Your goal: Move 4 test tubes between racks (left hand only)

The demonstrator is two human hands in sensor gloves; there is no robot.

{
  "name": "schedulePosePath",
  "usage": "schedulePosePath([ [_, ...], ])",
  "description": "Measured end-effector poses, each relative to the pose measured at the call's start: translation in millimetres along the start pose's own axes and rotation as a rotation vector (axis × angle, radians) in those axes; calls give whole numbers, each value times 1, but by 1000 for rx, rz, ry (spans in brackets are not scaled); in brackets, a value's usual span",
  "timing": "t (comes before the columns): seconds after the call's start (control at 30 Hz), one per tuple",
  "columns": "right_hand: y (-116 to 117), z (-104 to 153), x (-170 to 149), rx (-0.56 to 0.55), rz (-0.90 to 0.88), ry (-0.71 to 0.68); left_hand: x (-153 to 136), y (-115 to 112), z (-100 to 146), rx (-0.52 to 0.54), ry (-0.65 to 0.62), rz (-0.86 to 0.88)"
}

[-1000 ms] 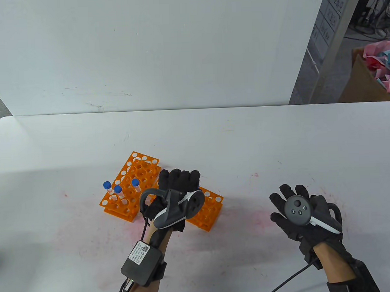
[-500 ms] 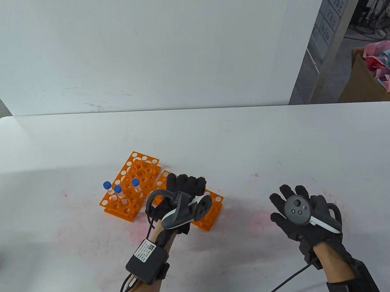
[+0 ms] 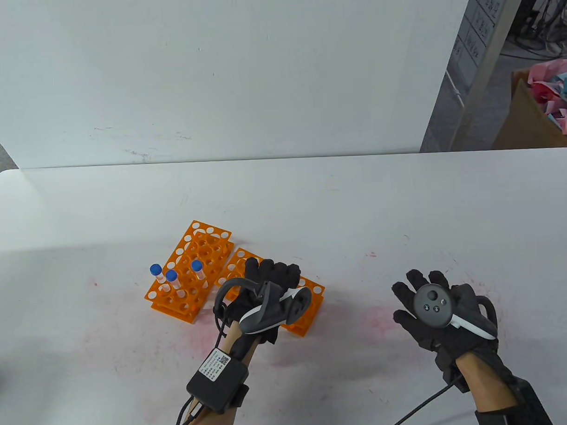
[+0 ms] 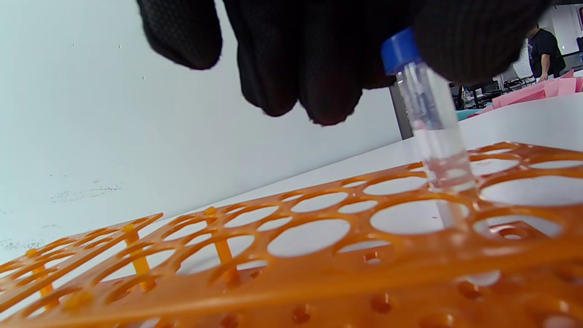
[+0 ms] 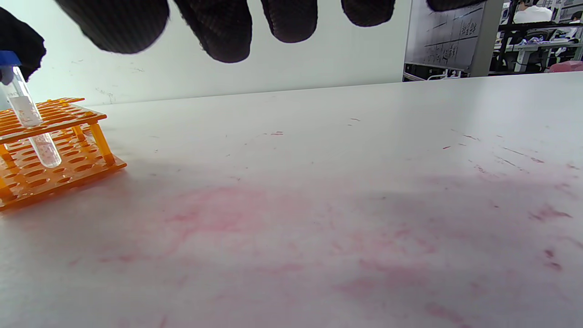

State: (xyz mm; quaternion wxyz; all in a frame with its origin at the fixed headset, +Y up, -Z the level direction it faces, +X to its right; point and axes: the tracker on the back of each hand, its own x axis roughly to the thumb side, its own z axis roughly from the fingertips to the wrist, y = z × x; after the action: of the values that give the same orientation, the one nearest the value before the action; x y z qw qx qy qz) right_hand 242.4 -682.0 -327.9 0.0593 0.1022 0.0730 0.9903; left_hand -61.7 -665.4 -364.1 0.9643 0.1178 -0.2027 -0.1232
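Two orange racks stand side by side: the left rack (image 3: 188,276) holds three blue-capped tubes (image 3: 170,278), and the right rack (image 3: 309,297) lies partly under my left hand (image 3: 272,280). My left hand pinches a blue-capped clear tube (image 4: 430,132) by its cap, and the tube's lower part stands through a hole in the right rack's top plate (image 4: 319,237). The right wrist view shows the same tube (image 5: 32,130) partway down in that rack (image 5: 54,150), its tip above the base. My right hand (image 3: 431,305) rests open and empty on the table, far right.
The white table (image 3: 357,210) carries faint pink stains in front of the racks. A white wall panel (image 3: 213,75) stands at the table's back edge. A cardboard box with pink scraps (image 3: 547,105) sits off the table at the right.
My left hand has moved right and toward the front edge from between the racks to over the right rack, sinking lower with the tube. My right hand has not moved.
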Motion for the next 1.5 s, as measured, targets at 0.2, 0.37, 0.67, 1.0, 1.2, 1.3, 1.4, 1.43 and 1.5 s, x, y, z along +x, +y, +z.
schedulePosePath([
  [0.2, 0, 0, 0, 4, 1, -2, 2, -2, 1, -10, -5, -7],
  [0.37, 0, 0, 0, 6, 0, -2, 3, -4, 0, -7, -4, 2],
  [0.67, 1, -1, 1, 13, 2, -5, 2, -4, 2, -2, 13, 18],
  [1.0, 2, -1, 1, 21, 1, -5, 1, -5, 2, -3, 20, 37],
  [1.2, 2, -1, 1, 28, 1, -5, 0, -4, 1, -44, 19, 30],
  [1.3, 3, -1, 1, 36, 2, -5, -2, -3, 0, -70, 19, 46],
  [1.4, 3, -1, 1, 37, 0, -5, -8, 2, 0, -79, 11, 38],
  [1.43, 3, -1, 1, 37, 1, -6, -12, 4, 1, -83, 11, 39],
  [1.5, 3, -1, 1, 38, -4, -14, -21, 7, 2, -80, 28, 65],
])
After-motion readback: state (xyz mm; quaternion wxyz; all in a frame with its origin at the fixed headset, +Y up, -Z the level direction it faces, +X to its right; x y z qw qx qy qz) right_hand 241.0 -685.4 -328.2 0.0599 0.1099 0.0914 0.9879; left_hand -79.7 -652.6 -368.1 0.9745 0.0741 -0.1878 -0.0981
